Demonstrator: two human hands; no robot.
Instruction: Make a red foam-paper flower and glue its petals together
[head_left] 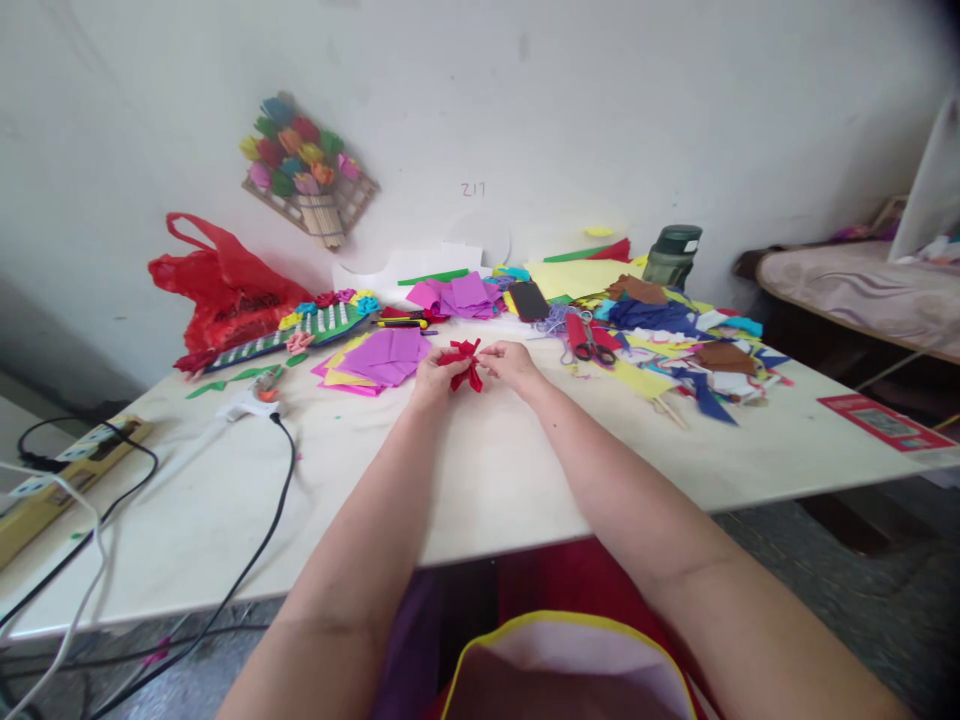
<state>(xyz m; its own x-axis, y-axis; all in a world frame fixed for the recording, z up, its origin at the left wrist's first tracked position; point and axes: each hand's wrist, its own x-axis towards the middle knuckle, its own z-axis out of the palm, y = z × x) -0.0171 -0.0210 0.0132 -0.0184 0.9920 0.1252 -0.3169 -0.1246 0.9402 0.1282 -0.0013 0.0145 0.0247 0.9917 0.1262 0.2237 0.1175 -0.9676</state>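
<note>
Just above the middle of the white table (495, 470), a small red paper flower (469, 362) with pointed petals is held between my hands. My left hand (435, 372) pinches it from the left, thumb over the folds. From the right, the fingertips of my right hand (510, 362) close on the flower's edge; the exact contact is too small to make out. Left of my hands lies a stack of purple and yellow paper sheets (386, 358). Black-handled scissors (589, 345) rest to the right, by a dark phone (529, 301).
A white glue gun (255, 396) with a black cord lies at left, near a yellow power strip (67, 480). Behind it are a red plastic bag (225, 285) and a board with paper flowers. Coloured paper scraps (682, 335) and a dark green bottle (673, 255) occupy the right.
</note>
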